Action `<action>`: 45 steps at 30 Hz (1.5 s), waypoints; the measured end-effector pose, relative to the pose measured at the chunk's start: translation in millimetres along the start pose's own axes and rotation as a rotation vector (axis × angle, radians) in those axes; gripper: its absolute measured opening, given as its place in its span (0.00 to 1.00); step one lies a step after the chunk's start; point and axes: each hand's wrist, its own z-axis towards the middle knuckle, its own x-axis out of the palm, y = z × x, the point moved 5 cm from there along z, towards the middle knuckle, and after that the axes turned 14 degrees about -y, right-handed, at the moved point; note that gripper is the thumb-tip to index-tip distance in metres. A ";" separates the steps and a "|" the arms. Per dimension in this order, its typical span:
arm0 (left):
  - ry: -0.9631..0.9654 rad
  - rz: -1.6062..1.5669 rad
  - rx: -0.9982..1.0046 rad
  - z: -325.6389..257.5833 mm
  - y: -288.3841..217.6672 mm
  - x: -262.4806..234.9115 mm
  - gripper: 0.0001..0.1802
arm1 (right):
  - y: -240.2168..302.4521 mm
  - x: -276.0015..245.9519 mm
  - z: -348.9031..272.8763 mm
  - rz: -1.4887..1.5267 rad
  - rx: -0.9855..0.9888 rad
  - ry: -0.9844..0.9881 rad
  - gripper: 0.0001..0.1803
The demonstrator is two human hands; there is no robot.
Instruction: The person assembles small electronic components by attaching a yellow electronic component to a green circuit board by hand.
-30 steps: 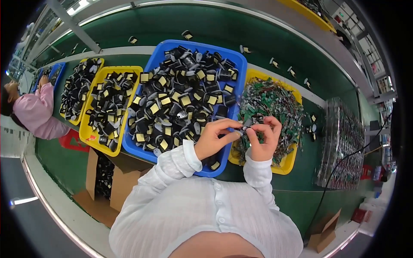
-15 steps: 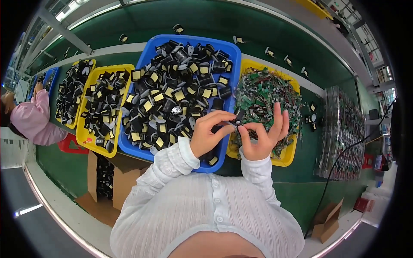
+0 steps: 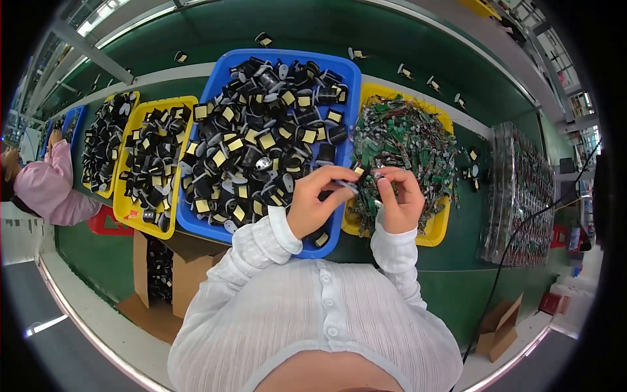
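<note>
My left hand (image 3: 317, 201) is closed in a pinch over the right edge of a large blue tray (image 3: 356, 85). Its thumb and fingers grip a small black plastic part with a grey disc (image 3: 347, 187). Just to the right, my right hand (image 3: 401, 199) has thumb and fingers pressed together, a small gap from the left fingertips. Whatever it pinches is too small to make out. Beneath it lies a yellow tray (image 3: 439, 230) heaped with small green circuit boards (image 3: 405, 134) and thin wires. Black parts with pale yellow pads (image 3: 264, 140) fill the blue tray.
Yellow trays (image 3: 171, 222) of similar black parts stand to the left, beside a person in a pink sleeve (image 3: 49, 186). Stacked clear plastic trays (image 3: 516, 196) stand on the right. An open cardboard box (image 3: 186, 281) is below left. Loose parts (image 3: 405, 70) lie along the far green surface.
My right hand has moved slightly right, away from the left fingertips, and its raised, spread fingers have curled in. My left hand stays nearly in place, still pinching the black part.
</note>
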 end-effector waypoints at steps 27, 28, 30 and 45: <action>-0.020 -0.199 -0.011 0.4 4.9 2.1 0.11 | 26.5 12.6 -13.7 -0.276 -0.149 0.041 0.08; -0.025 -0.143 0.065 1.7 4.6 0.8 0.11 | 29.4 12.8 -14.0 -0.306 -0.200 0.030 0.07; -0.030 -0.088 0.139 2.1 2.7 0.1 0.11 | 30.4 13.2 -14.3 -0.324 -0.234 0.026 0.07; -0.044 -0.206 0.047 1.3 2.8 1.4 0.10 | 31.6 23.8 -21.7 -0.311 -0.298 0.032 0.07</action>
